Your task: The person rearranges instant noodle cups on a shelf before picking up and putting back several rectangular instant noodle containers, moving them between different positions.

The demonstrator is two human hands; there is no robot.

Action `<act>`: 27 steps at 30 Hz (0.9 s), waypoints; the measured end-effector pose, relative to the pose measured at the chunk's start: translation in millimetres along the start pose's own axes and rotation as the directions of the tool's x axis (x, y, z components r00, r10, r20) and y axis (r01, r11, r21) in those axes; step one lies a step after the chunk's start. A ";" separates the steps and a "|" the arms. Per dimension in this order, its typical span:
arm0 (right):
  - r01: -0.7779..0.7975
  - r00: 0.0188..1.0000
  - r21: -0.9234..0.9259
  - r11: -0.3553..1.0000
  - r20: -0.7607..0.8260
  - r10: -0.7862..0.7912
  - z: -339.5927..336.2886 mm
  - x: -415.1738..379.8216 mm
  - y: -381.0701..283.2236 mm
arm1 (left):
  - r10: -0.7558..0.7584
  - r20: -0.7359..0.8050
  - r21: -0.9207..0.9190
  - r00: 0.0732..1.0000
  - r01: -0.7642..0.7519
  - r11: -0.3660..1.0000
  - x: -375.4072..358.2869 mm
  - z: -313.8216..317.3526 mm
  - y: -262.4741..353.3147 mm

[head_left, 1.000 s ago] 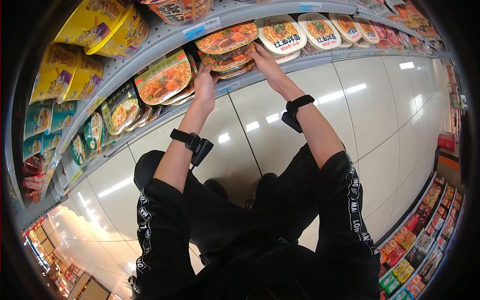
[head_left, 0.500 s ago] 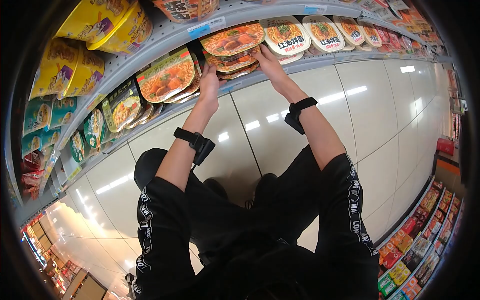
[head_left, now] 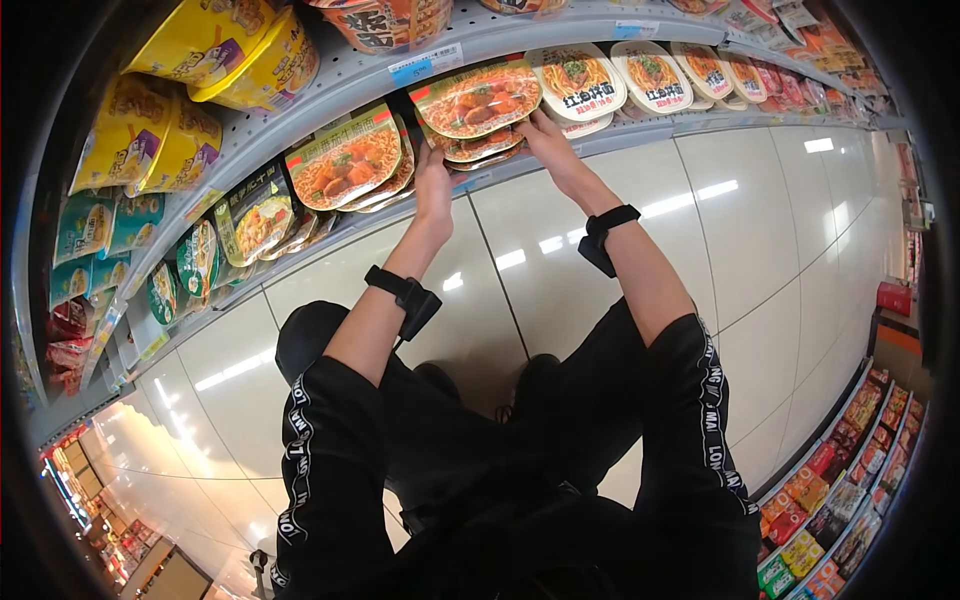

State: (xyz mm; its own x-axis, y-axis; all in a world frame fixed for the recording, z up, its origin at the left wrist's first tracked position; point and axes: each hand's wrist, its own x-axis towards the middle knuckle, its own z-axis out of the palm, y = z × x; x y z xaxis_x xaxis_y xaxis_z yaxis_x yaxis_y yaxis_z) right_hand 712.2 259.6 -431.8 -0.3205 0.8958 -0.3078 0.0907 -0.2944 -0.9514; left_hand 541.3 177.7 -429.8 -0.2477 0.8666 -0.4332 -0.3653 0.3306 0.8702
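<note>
A stack of flat noodle packs with rounded ends stands on the low shelf in front of me. Its top noodle pack (head_left: 478, 98) pictures red-orange noodles with chunks of meat, and edges of similar packs show below. My left hand (head_left: 433, 185) is at the stack's left side, fingers upright along it and partly hidden. On the right side, my right hand (head_left: 552, 150) has its fingers curled against the edges of the packs. The stack sits between both hands. Left of it leans a matching noodle pack (head_left: 345, 160); to the right is a white-rimmed noodle pack (head_left: 578, 84).
Overhead runs a shelf edge (head_left: 540, 48) with a price tag (head_left: 426, 65). Yellow noodle tubs (head_left: 255, 65) stand upper left. Tiled floor (head_left: 590, 260) lies below the shelf. Another stocked rack (head_left: 840, 470) is at lower right.
The top noodle pack has shifted slightly toward me and covers more of the packs under it. Both hands have moved a little with it. The whole view has shifted slightly.
</note>
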 end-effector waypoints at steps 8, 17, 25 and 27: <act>0.008 0.997 -0.082 0.997 0.071 -0.002 -2.7 1.2 0.3 | 0.023 0.000 -0.039 1.000 -0.023 0.999 -6.4 -2.5 0.2; 0.027 1.000 -0.071 0.997 0.002 -0.026 2.0 0.0 -0.8 | 0.017 -0.086 0.122 0.996 -0.006 0.993 9.6 -7.3 -9.0; 0.058 0.998 -0.021 0.998 -0.028 -0.059 1.3 0.7 4.8 | -0.025 0.035 0.106 0.999 0.021 0.994 10.6 -9.4 -3.2; 0.055 0.998 -0.012 0.998 -0.017 -0.056 -0.4 2.5 5.7 | 0.037 0.043 0.006 0.998 -0.037 0.999 8.6 -9.4 -8.2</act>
State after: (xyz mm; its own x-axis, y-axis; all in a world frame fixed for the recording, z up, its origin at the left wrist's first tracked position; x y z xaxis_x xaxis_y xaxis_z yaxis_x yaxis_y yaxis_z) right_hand 712.3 260.3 -437.9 -0.3089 0.9164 -0.2547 0.0845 -0.2403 -0.9670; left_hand 533.7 178.9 -442.9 -0.2218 0.8935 -0.3905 -0.3508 0.3005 0.8869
